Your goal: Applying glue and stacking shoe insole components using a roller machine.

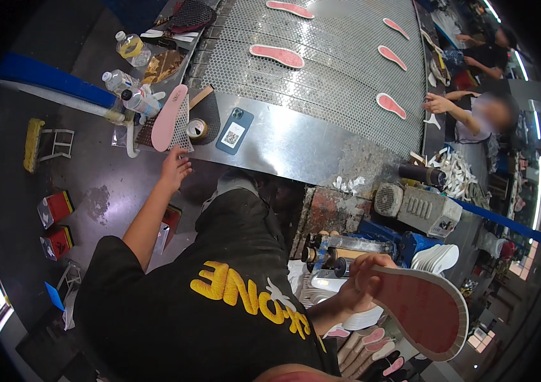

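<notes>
My right hand (361, 283) grips the heel end of a large shoe insole (420, 312), dark red on its face with a pale rim, held up at the lower right. My left hand (175, 170) has its fingers apart and holds nothing. Just beyond its fingertips, a pink insole (170, 120) lies on perforated mesh at the near left corner of the metal table (283, 143). Several pink insoles with white rims, one of them a left-side insole (277, 56), lie spread out on the perforated conveyor (327, 83).
Beside the pink insole are a roll of tape (197, 129), a phone (234, 130) and plastic bottles (140, 102). A grey motor (426, 210) sits at the right, above stacked white insoles (434, 258). A co-worker (474, 118) reaches toward the conveyor's right edge.
</notes>
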`<state>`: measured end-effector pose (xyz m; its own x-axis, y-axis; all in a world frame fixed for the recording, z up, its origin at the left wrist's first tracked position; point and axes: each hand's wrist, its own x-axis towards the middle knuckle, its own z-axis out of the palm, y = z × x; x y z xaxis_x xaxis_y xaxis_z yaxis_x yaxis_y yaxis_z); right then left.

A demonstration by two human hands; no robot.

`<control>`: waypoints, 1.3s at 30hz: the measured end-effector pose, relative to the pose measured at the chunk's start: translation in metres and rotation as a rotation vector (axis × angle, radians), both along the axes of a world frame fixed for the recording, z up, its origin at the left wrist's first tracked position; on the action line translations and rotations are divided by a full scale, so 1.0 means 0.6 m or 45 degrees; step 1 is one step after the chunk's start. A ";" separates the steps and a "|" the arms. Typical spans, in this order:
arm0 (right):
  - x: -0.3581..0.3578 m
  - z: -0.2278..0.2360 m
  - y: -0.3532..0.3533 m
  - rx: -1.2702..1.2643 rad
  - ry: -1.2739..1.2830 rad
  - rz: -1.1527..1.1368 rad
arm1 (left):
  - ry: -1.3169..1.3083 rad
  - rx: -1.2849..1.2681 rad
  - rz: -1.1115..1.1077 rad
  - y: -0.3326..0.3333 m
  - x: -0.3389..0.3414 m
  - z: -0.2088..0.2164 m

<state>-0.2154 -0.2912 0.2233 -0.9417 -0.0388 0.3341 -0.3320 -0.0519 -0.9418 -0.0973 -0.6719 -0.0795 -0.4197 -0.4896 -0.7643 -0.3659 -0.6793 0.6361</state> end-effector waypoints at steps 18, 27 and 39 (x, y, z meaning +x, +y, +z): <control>0.006 -0.007 0.001 0.001 -0.075 0.051 | 0.757 0.373 1.065 -0.060 -0.012 -0.019; 0.005 -0.013 0.003 0.000 -0.105 0.058 | 0.978 0.235 0.927 -0.123 -0.069 0.115; 0.030 -0.023 0.017 -0.037 -0.237 0.016 | 1.050 0.030 0.493 -0.011 -0.129 0.150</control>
<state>-0.1972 -0.2807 0.2096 -0.9869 -0.0442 0.1550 -0.1510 -0.0830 -0.9850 -0.1745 -0.6785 0.0106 -0.6471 -0.6981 -0.3065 0.4552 -0.6762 0.5793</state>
